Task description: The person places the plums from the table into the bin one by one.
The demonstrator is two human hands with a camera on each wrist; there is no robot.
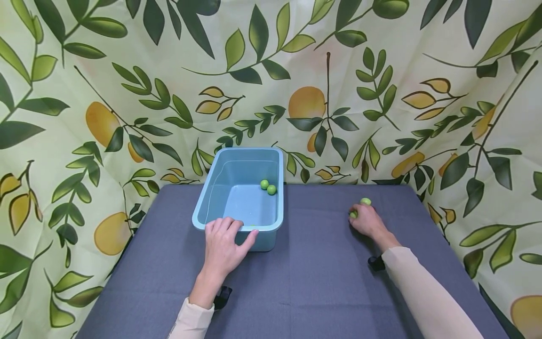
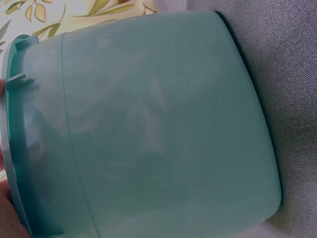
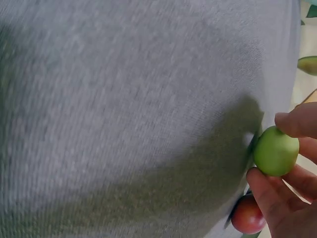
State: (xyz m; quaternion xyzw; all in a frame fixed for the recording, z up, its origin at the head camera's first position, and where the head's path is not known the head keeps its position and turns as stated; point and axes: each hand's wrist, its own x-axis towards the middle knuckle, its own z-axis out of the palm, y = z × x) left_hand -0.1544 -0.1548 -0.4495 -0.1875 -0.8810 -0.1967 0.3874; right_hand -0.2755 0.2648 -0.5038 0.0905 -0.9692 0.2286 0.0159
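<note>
The right hand (image 1: pixel 367 221), centre right, pinches a green fruit (image 3: pixel 276 151) best lifted with light pressure, while the left hand (image 1: pixel 222 249), lower centre, grips the blue tub (image 1: pixel 266 240).

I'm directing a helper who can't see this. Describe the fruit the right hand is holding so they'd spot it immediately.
On the dark table, look to the right of the blue tub, to the right hand. Its fingers hold a small, rounded green fruit. In the right wrist view it shows green, while the neighbouring fruit shows red.
</note>
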